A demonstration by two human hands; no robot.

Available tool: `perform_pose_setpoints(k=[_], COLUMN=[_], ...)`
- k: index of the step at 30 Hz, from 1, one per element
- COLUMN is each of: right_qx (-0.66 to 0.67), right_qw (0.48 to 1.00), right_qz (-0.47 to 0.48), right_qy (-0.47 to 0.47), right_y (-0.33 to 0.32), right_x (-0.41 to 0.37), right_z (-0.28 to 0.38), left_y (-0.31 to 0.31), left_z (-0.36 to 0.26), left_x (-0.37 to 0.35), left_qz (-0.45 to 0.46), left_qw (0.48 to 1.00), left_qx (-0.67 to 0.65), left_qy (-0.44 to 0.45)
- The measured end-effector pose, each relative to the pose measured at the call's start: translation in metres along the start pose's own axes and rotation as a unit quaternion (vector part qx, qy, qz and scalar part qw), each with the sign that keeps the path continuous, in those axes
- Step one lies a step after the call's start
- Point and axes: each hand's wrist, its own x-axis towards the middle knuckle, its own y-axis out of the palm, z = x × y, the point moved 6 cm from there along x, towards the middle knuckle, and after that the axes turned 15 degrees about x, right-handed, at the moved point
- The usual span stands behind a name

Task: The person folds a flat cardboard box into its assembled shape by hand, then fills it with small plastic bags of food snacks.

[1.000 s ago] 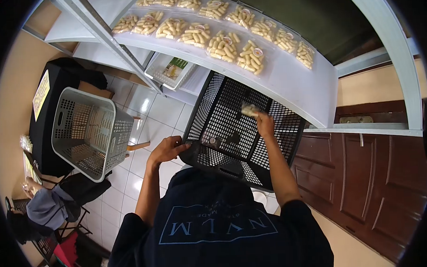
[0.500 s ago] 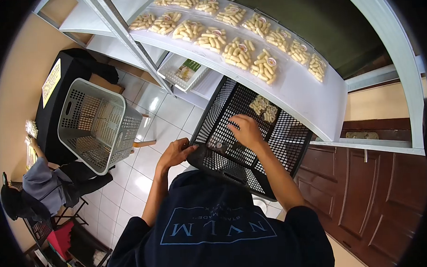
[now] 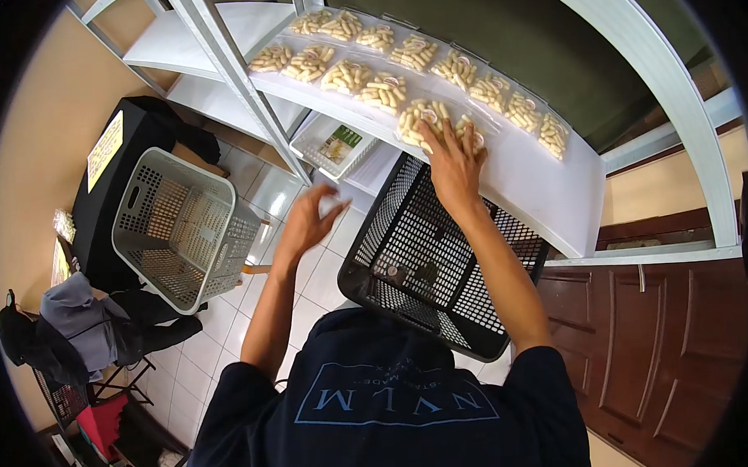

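Note:
Two rows of clear bags with pale stick-shaped snacks (image 3: pixel 383 91) lie on the white shelf (image 3: pixel 545 186). My right hand (image 3: pixel 457 169) rests on the nearest bags (image 3: pixel 424 121) at the shelf's front edge, palm down with its fingers spread; whether it grips one does not show. Below the shelf is a black perforated basket (image 3: pixel 376 291), partly covered by my right forearm. My left hand (image 3: pixel 310 223) hangs in the air to the left of the basket, fingers apart and curved, touching nothing.
A grey basket (image 3: pixel 180 232) stands at the left beside a black-draped table (image 3: pixel 101 206). A seated person (image 3: pixel 85 322) is at the far left. A white tray (image 3: pixel 336 148) sits on a lower shelf. Metal shelf posts (image 3: pixel 220 66) and a brown door (image 3: pixel 633 331) flank the space.
My right hand has moved up from above the black basket onto the bags on the shelf. My left hand has left the basket's rim and risen. The view has shifted slightly.

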Motion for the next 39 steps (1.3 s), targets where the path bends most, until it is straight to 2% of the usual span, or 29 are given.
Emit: perform_pose_setpoints(k=[1, 3, 5, 6, 8, 9, 11, 12, 13, 15, 17, 19, 20, 21, 23, 25, 26, 27, 28, 30, 31, 33, 35, 36, 37, 39], right_qx=[0.002, 0.0, -0.004, 0.058, 0.132, 0.13, 0.185, 0.18, 0.177, 0.297, 0.327, 0.454, 0.478, 0.525, 0.584, 0.53, 0.526, 0.493, 0.456, 0.376, 0.357, 0.295, 0.284, 0.254, 0.199, 0.047], right_qw=[1.0, 1.0, 1.0, 0.998, 0.989, 0.989, 0.978, 0.976, 0.977, 0.948, 0.936, 0.875, 0.866, 0.834, 0.786, 0.802, 0.788, 0.809, 0.812, 0.854, 0.876, 0.912, 0.924, 0.921, 0.914, 0.89], right_qz=[-0.002, -0.011, -0.01, -0.015, -0.045, -0.047, -0.084, -0.101, -0.102, -0.115, -0.132, -0.125, -0.084, -0.017, 0.112, 0.227, 0.259, 0.268, 0.289, 0.268, 0.239, 0.187, 0.141, 0.163, 0.239, 0.352], right_qy=[-0.001, -0.025, -0.015, -0.033, -0.049, -0.048, -0.052, -0.065, -0.056, -0.024, -0.01, 0.114, 0.119, 0.169, 0.172, 0.157, 0.185, 0.177, 0.221, 0.24, 0.22, 0.215, 0.212, 0.244, 0.259, 0.287], right_y=[-0.001, -0.001, -0.014, -0.018, -0.035, -0.044, -0.064, -0.074, -0.079, -0.092, -0.119, -0.134, -0.144, -0.147, -0.136, -0.101, -0.066, -0.035, -0.001, 0.066, 0.092, 0.114, 0.14, 0.13, 0.144, 0.177], right_x=[-0.003, -0.012, -0.017, -0.02, -0.025, -0.026, -0.032, -0.036, -0.039, -0.049, -0.055, -0.07, -0.079, -0.089, -0.109, -0.126, -0.144, -0.157, -0.172, -0.205, -0.216, -0.23, -0.245, -0.243, -0.254, -0.279], right_z=[-0.004, -0.011, -0.013, -0.02, -0.026, -0.028, -0.034, -0.035, -0.042, -0.06, -0.058, -0.071, -0.068, -0.065, -0.058, -0.053, -0.067, -0.078, -0.095, -0.128, -0.141, -0.15, -0.164, -0.155, -0.159, -0.161], left_y=[-0.023, -0.04, -0.044, -0.044, -0.026, -0.022, 0.005, 0.005, 0.009, 0.013, 0.006, 0.001, -0.002, -0.001, -0.001, -0.001, 0.0, 0.0, 0.0, 0.001, 0.002, -0.001, 0.0, 0.0, 0.001, 0.005], left_z=[-0.015, -0.028, -0.049, -0.056, -0.057, -0.053, -0.037, -0.041, -0.039, -0.041, -0.056, -0.055, -0.056, -0.056, -0.053, -0.057, -0.058, -0.06, -0.061, -0.067, -0.068, -0.07, -0.071, -0.071, -0.068, -0.067], left_x=[0.024, 0.069, 0.108, 0.124, 0.151, 0.161, 0.172, 0.17, 0.169, 0.166, 0.158, 0.158, 0.156, 0.156, 0.154, 0.153, 0.152, 0.152, 0.153, 0.153, 0.154, 0.155, 0.154, 0.154, 0.154, 0.153], left_qz=[-0.074, -0.128, -0.131, -0.131, -0.022, -0.022, 0.06, 0.043, 0.049, 0.01, -0.003, -0.04, -0.062, -0.059, -0.043, -0.041, -0.047, -0.054, -0.051, -0.043, -0.042, -0.053, -0.053, -0.053, -0.029, -0.016], left_qw=[0.996, 0.984, 0.974, 0.974, 0.96, 0.96, 0.955, 0.953, 0.953, 0.951, 0.95, 0.937, 0.927, 0.927, 0.939, 0.941, 0.937, 0.932, 0.931, 0.92, 0.92, 0.922, 0.922, 0.922, 0.927, 0.914], left_qx=[0.027, 0.065, 0.122, 0.121, 0.264, 0.263, 0.279, 0.292, 0.289, 0.275, 0.281, 0.255, 0.242, 0.241, 0.229, 0.211, 0.217, 0.224, 0.223, 0.23, 0.229, 0.21, 0.22, 0.228, 0.249, 0.268], left_qy=[0.034, 0.103, 0.137, 0.139, 0.088, 0.091, 0.083, 0.073, 0.081, 0.14, 0.138, 0.235, 0.281, 0.281, 0.255, 0.261, 0.27, 0.28, 0.283, 0.314, 0.316, 0.32, 0.314, 0.307, 0.279, 0.305])
